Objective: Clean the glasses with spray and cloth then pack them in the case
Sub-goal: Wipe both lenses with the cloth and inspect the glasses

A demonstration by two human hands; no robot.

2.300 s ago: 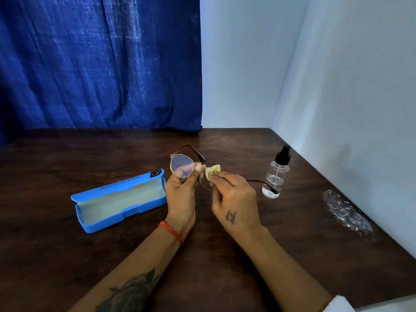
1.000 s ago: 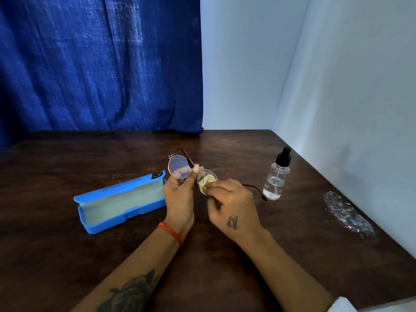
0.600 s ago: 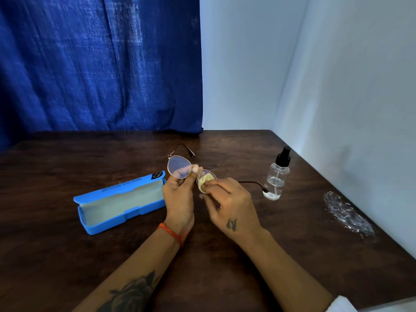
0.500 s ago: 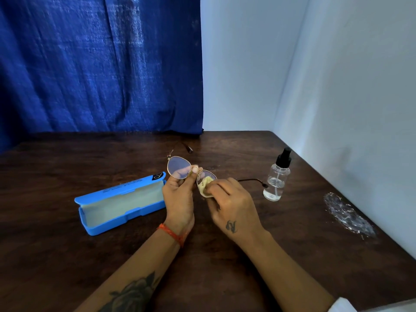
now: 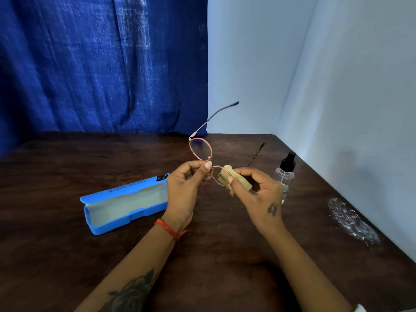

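On the dark wooden table [image 5: 67,255], far left, a blue glasses case [image 5: 126,204] lies open, its pale lining facing up and its right end passing behind the left hand. The left hand [image 5: 184,190], with an orange thread bracelet [image 5: 170,229] at the wrist, pinches the bridge of the thin metal-rimmed glasses [image 5: 201,149] between thumb and fingers, holding them above the table. The glasses are tilted so that one lens stands above the left hand with its temple arm pointing up and right, in front of the blue curtain [image 5: 101,64] and the pale wall. The right hand [image 5: 258,194] grips a small yellowish cleaning cloth [image 5: 227,176] pressed on the lower lens, thumb on one side and fingers behind. Just right of that hand stands a clear spray bottle [image 5: 284,174] with a black pump top, upright on the table. Farther right, near the wall, lies a crumpled clear plastic wrapper [image 5: 351,219].
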